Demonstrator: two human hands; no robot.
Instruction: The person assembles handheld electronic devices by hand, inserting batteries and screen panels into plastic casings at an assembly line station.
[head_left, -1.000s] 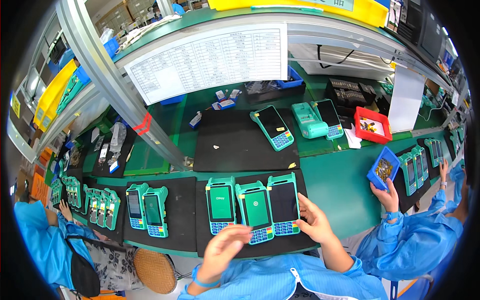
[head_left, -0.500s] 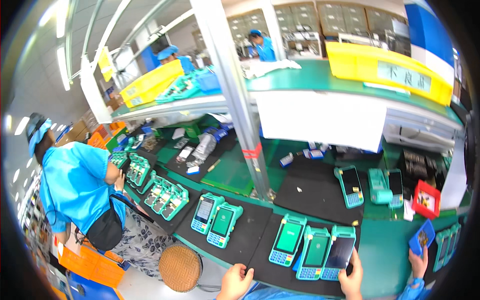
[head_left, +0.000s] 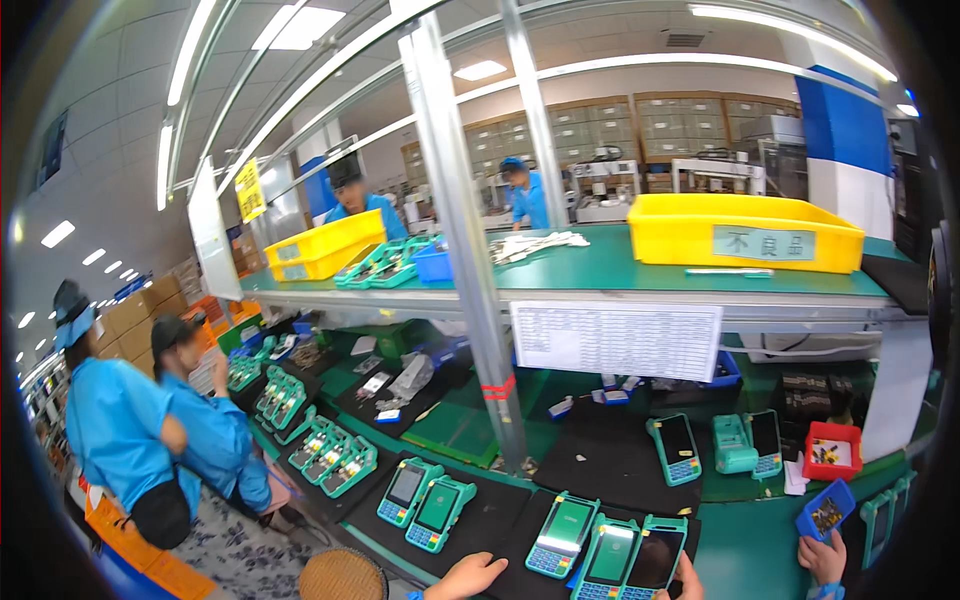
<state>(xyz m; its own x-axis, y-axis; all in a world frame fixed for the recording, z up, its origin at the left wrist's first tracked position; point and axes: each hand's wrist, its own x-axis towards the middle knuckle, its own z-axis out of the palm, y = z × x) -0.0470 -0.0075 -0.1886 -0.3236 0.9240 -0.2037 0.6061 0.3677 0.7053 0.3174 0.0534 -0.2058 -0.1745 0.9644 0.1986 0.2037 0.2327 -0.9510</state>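
Observation:
On the black mat nearest me stand several teal handheld payment terminals with keypads. My right hand (head_left: 685, 583), partly cut off by the lower edge, grips the right side of the terminal (head_left: 655, 560) with a dark screen. Beside it lie a second terminal (head_left: 607, 560) and, further left, a third terminal (head_left: 562, 537) with a lit green screen. My left hand (head_left: 468, 577) rests at the mat's front edge, fingers stretched out, holding nothing. Left of it, two more terminals (head_left: 432, 512) lie on the neighbouring mat (head_left: 490, 520).
At right a co-worker's hand (head_left: 822, 556) holds a blue bin (head_left: 826, 508) of small parts. Behind it are a red bin (head_left: 832, 452) and more terminals (head_left: 675, 450). A metal post (head_left: 470, 250) carries a shelf with yellow bins (head_left: 745, 232). Two people (head_left: 125, 420) work at left near a woven stool (head_left: 343, 577).
The view has tilted upward, so the bench sits lower in the picture. My left hand's fingers have straightened; my right stays on its terminal. Another seated person has come into view at left.

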